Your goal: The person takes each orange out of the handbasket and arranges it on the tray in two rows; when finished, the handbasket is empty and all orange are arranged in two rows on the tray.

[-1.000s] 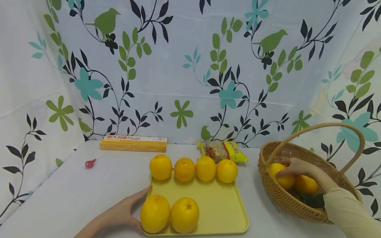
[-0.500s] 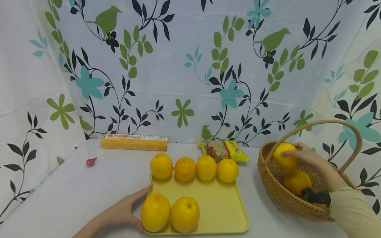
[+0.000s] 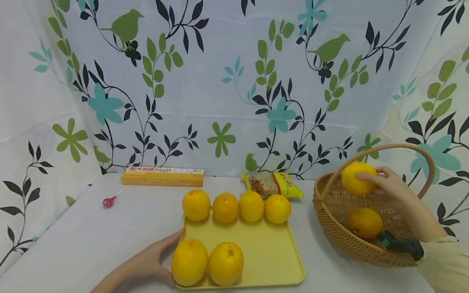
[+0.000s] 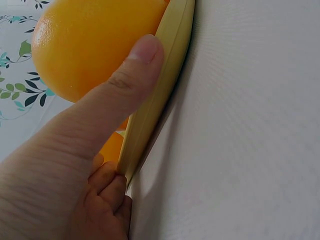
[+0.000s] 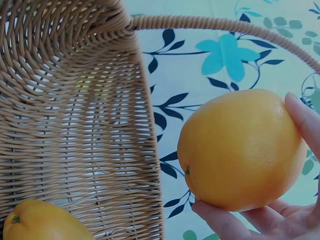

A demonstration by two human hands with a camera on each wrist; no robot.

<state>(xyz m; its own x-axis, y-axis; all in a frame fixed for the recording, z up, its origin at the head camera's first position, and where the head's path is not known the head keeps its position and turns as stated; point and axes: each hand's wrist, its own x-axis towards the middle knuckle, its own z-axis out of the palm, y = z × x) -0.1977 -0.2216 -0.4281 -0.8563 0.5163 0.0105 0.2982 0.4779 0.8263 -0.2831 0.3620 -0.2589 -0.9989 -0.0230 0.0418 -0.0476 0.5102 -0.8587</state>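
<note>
My right hand (image 3: 393,183) holds an orange (image 3: 358,179) up in the mouth of the wicker basket (image 3: 329,228), under its handle. In the right wrist view, thumb and fingers grip that orange (image 5: 240,150) from opposite sides. A second orange (image 3: 365,223) lies in the basket. My left hand (image 3: 152,260) rests along the left side of the yellow tray (image 3: 269,252), its fingers spread. The left wrist view shows the thumb (image 4: 125,75) lying against the tray's rim (image 4: 155,105). A row of several oranges (image 3: 226,207) lines the tray's far side, and two larger ones (image 3: 226,263) sit at its near left.
Behind the tray lie a yellow snack packet (image 3: 272,185) and a long orange pasta box (image 3: 162,177). A red lollipop (image 3: 108,202) lies on the white table at the left. Patterned cloth (image 3: 205,81) hangs behind and at both sides.
My right hand has lifted the orange from inside the basket up toward the handle, uncovering the other orange below it. The left hand has stayed at the tray.
</note>
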